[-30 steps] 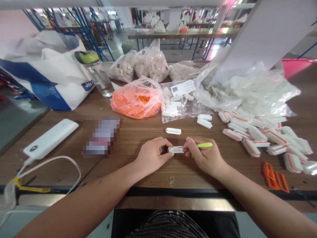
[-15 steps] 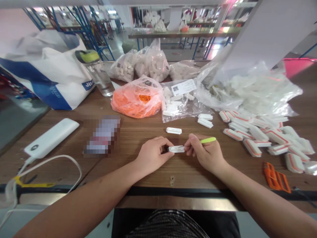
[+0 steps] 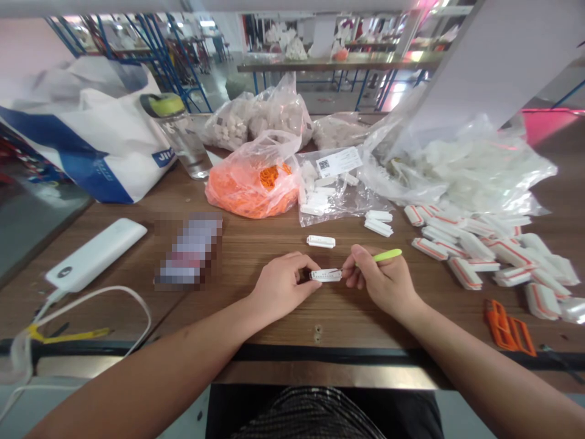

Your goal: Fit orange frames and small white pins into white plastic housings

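Thumb and fingers of my left hand [image 3: 286, 281] pinch the left end of a small white slotted plastic piece [image 3: 326, 275], which is held low over the table, its upper face showing a row of small dark marks. In my right hand [image 3: 381, 277] is a thin tool with a yellow-green handle [image 3: 388, 255]. Its slender dark tip reaches the piece's upper right side; the exact contact is too small to make out. Just beyond my hands lies a similar white piece [image 3: 320, 241]. Two more white pieces [image 3: 379, 223] rest farther right.
At right lie a pile of white pieces with orange edging [image 3: 475, 244] and some orange frames [image 3: 509, 326]. Behind are a bag of orange parts [image 3: 247, 189] and clear plastic bags [image 3: 493, 164]. A bottle [image 3: 183, 137], power bank [image 3: 95, 253] and blurred flat object [image 3: 189, 250] are left.
My right hand and the tool have shifted slightly right, while my left hand stays in place on the white piece. The orange bag's mouth has slackened, showing more orange parts.
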### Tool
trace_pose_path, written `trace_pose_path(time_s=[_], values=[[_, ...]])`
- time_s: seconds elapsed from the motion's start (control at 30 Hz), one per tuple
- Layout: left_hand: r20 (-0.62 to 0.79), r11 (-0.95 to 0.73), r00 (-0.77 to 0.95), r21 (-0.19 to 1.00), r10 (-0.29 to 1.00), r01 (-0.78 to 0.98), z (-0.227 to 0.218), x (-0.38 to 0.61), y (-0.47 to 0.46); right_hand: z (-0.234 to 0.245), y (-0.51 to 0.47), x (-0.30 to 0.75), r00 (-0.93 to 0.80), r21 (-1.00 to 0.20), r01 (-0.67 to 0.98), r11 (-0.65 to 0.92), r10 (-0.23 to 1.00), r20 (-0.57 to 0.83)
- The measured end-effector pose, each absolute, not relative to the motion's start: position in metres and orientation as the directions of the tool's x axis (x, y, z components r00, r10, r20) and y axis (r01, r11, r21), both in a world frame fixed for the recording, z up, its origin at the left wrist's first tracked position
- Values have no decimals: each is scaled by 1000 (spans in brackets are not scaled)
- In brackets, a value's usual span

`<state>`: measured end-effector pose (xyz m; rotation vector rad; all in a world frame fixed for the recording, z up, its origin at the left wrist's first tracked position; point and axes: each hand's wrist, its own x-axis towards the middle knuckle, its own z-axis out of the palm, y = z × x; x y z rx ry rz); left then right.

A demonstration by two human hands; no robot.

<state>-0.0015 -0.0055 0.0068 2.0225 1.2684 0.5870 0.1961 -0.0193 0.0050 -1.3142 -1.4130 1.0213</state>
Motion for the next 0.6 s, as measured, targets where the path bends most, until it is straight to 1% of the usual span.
trace_pose_path(time_s=[0.13,0.37,0.53,0.6], values=[[18,-301,425,735,905,608,9,-1,-5,5,-19,195,-5,-965,249,78,997,79],[31,-319,437,730,899,604,5,-3,-5,6,-16,194,22,-968,251,10,1000,16],[20,-302,427,739,904,603,6,-2,-5,5,-19,197,-60,-927,363,91,995,74],[22,-300,427,745,904,596,7,-2,-6,5,-22,198,-73,-917,379,121,992,101]])
